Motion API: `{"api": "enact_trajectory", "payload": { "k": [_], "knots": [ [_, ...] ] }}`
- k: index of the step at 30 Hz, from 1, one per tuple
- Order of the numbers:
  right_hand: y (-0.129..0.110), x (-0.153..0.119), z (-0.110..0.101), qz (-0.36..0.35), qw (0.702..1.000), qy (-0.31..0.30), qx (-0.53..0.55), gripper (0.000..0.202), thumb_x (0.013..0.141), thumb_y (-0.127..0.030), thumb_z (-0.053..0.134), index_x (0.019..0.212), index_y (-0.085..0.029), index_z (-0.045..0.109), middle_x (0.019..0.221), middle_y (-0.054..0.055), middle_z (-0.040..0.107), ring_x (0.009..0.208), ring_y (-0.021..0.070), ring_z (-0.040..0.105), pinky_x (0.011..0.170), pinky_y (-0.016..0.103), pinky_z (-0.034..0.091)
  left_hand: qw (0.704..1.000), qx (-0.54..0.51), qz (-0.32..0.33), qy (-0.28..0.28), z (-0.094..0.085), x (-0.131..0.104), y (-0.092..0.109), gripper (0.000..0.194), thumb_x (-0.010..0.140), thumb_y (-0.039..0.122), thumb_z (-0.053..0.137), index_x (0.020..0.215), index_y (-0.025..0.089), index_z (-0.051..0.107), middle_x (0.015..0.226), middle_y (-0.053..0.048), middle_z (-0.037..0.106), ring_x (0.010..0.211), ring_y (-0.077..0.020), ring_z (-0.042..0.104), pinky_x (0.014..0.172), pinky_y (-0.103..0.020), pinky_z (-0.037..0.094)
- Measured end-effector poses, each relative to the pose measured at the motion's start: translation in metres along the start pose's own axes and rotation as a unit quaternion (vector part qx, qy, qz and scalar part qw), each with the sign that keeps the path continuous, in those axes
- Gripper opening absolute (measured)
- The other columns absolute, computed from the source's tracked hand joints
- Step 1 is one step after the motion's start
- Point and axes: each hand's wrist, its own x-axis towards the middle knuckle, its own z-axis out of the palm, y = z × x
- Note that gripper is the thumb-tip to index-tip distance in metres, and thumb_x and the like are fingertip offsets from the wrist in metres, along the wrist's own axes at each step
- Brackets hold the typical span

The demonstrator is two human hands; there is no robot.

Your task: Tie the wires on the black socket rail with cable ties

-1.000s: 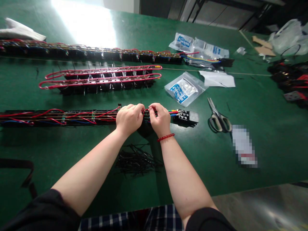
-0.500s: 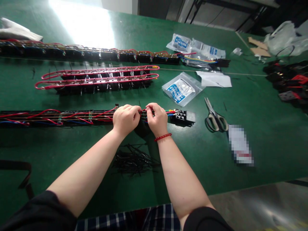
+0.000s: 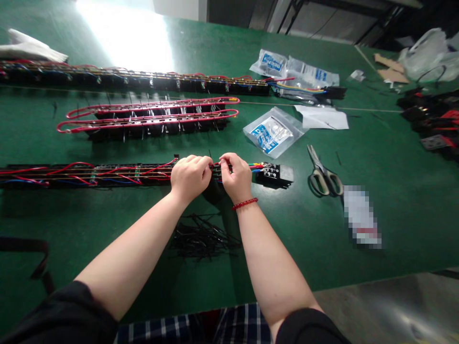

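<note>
A long black strip with red and blue wires [image 3: 118,174] lies across the green table in front of me. My left hand [image 3: 191,176] is closed over its right part, knuckles up. Just right of it, my right hand [image 3: 236,176] is closed in a pinch over the same wiring. A thin black cable tie [image 3: 210,154] pokes up at my left fingertips; the rest of it is hidden. What sits between my right fingertips is too small to make out. Beyond my right hand, coloured leads run into a black terminal block [image 3: 274,175]. Black cable ties [image 3: 204,239] lie heaped below my hands.
Scissors [image 3: 322,174] and a blurred packet [image 3: 362,217] lie to the right. Behind are a clear plastic bag [image 3: 274,133], a looped red-wired assembly [image 3: 150,119] and another long wired strip [image 3: 143,79]. Dark parts [image 3: 433,117] crowd the far right edge.
The whole view has shifted slightly, so things appear a little further right. Both hands keep their closed pose at the same spot on the strip.
</note>
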Motion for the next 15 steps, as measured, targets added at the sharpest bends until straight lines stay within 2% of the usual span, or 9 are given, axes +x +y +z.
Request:
{"api": "enact_trajectory", "payload": {
  "k": [11,15],
  "knots": [
    [0.0,-0.001,0.001,-0.005,1.0,0.005,0.005,0.014,0.096,-0.024,0.048,0.093,-0.024,0.062,0.09,0.004,0.073,0.085,0.0208,0.067,0.08,0.035,0.051,1.0,0.002,0.0,-0.012,0.003,0.0,-0.002,0.022,0.09,0.02,0.048,0.092,0.023,0.07,0.088,-0.005,0.076,0.084,-0.0235,0.066,0.072,-0.035,0.044],
    [-0.006,-0.004,-0.012,-0.012,0.998,-0.017,0.059,0.013,0.094,-0.022,0.049,0.095,-0.024,0.063,0.095,0.005,0.073,0.09,0.0214,0.067,0.085,0.037,0.053,1.0,-0.006,-0.008,-0.019,0.003,0.0,-0.002,0.022,0.091,0.02,0.048,0.092,0.023,0.07,0.088,-0.006,0.075,0.085,-0.0242,0.066,0.072,-0.036,0.044]
  ]
}}
